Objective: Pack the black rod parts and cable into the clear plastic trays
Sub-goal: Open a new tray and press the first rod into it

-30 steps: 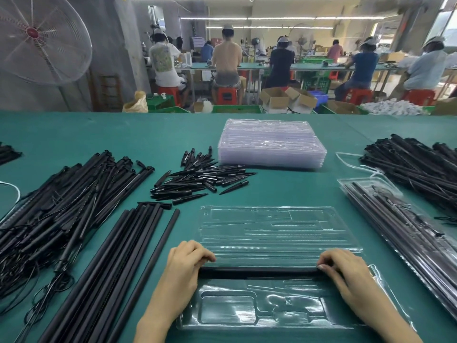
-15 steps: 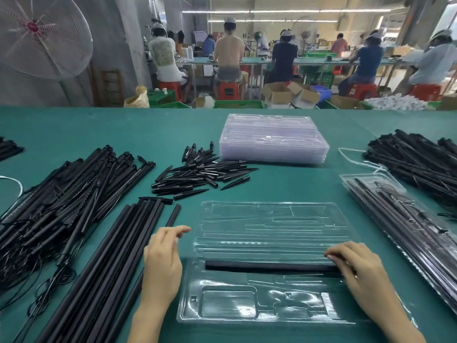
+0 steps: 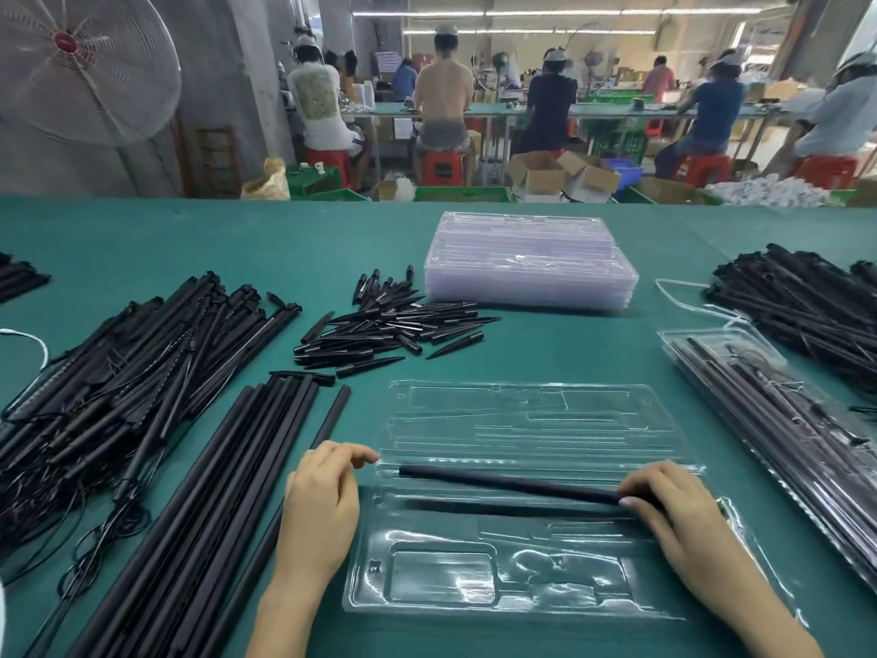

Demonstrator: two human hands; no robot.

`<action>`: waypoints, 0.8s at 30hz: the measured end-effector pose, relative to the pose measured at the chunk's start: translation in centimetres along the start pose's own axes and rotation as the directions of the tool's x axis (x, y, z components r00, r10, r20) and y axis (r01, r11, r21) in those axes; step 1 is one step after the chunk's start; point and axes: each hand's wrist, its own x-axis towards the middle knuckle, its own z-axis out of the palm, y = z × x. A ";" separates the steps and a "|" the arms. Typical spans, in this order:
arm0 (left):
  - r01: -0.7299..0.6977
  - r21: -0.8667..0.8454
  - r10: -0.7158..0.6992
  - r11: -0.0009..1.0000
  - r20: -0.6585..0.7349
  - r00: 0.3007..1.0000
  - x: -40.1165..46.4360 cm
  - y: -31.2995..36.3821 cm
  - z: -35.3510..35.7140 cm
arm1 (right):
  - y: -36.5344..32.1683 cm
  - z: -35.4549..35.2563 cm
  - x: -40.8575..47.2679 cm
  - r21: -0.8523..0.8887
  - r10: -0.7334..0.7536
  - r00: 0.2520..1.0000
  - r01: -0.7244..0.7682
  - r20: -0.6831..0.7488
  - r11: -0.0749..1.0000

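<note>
An open clear tray [image 3: 522,577] lies on the green table [image 3: 237,239] right in front of the person. One long black rod [image 3: 503,484] lies across the tray, near the fold in the middle. Its left end sits a bit higher and farther away than its right end, so it looks tilted and not fully down in its slot. A second dark line [image 3: 498,510] runs just below it, and it could be another rod or a shadow, I cannot tell which.

The right hand [image 3: 674,520] has its fingers curled over the right end of the rod and grips it. The left hand [image 3: 322,501] is just beside the tray's left edge. Its fingers are loosely bent and it holds nothing.

The rod looks light, thin, stiff and smooth, so it may roll or slip. I think it is best held near both ends and pressed down flat. The tray looks thin and bendy, so a soft push is best.

More long rods [image 3: 213,491] lie to the left, with rods with cables [image 3: 95,396] beyond them. Short pointed tips [image 3: 384,330] lie farther back, next to a stack of empty trays [image 3: 531,263]. A packed tray [image 3: 769,429] lies to the right
</note>
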 end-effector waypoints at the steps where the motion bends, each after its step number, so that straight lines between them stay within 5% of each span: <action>1: 0.000 -0.003 0.000 1.000 0.006 1.000 0.0 0.0 0.0 | 0.0 0.0 0.1 0.029 0.022 0.999 -0.021 -0.030 0.999; 6: 0.075 -0.004 -0.074 0.997 0.043 0.996 -0.1 0.0 0.0 | 0.1 0.0 0.1 -0.017 0.061 0.989 -0.064 -0.133 0.998; 9: 0.185 0.046 -0.190 0.982 0.203 0.960 -0.2 -0.1 0.0 | 0.1 -0.1 0.0 -0.074 0.095 0.982 -0.108 -0.161 0.991; 12: 0.133 0.175 -0.188 0.976 0.347 0.919 -0.3 -0.2 0.1 | 0.0 0.1 -0.1 -0.050 0.142 0.974 -0.153 -0.178 0.987; 20: 0.155 0.119 -0.187 0.981 0.340 0.922 -0.1 -0.3 0.1 | -0.4 0.6 -0.4 0.146 0.167 0.986 -0.163 -0.020 0.976; 24: 0.176 0.084 -0.195 0.981 0.356 0.914 0.1 -0.7 0.0 | -0.9 0.3 0.3 0.084 0.087 0.994 -0.092 0.061 0.992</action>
